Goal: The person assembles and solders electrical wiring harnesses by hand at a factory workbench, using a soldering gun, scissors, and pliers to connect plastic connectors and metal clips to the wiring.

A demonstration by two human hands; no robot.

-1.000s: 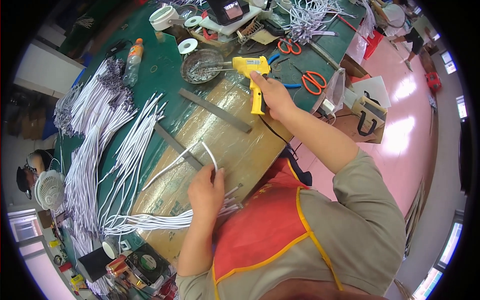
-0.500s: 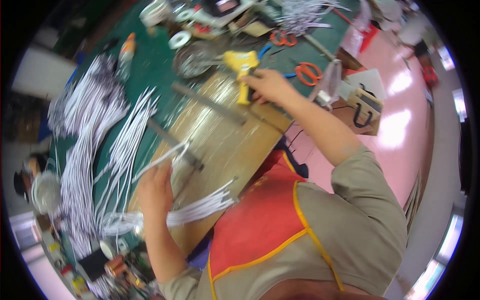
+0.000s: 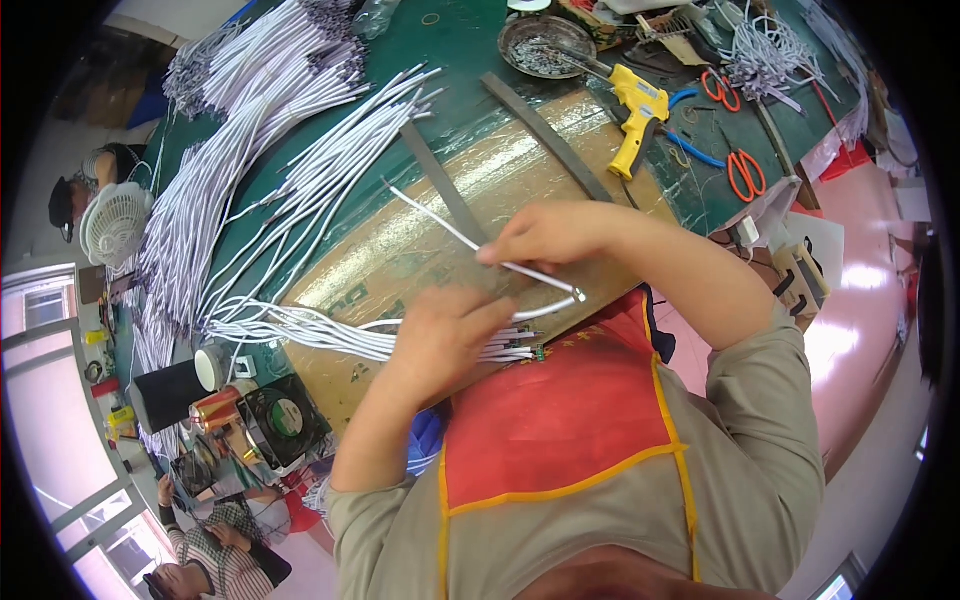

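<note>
My right hand (image 3: 560, 238) is closed in a pinch on a thin white cable (image 3: 440, 220). One end of that cable points up and left, and the other reaches a small metallic joint by my apron. From this joint a second white length (image 3: 545, 311) runs to my left hand (image 3: 450, 335), whose fingers are curled round it. Under the left hand lies a bundle of white cables (image 3: 300, 330) with bare ends showing to its right. Beyond my right hand, a yellow pistol-shaped tool (image 3: 640, 115) rests with its metal tip over a round dish (image 3: 515, 55) of silvery bits.
Two grey metal bars (image 3: 545, 135) (image 3: 445, 185) lie on the brown board (image 3: 350, 265). Large white cable bundles (image 3: 240, 130) cover the left. Orange-handled scissors (image 3: 745, 175) and blue-handled pliers (image 3: 700, 150) are at right. A black fan (image 3: 285, 422) stands near left. Another person (image 3: 215, 550) sits beyond.
My right hand has let go of the yellow tool and come down to the white cable. My left hand has moved right, toward it. The whole view has turned and shifted.
</note>
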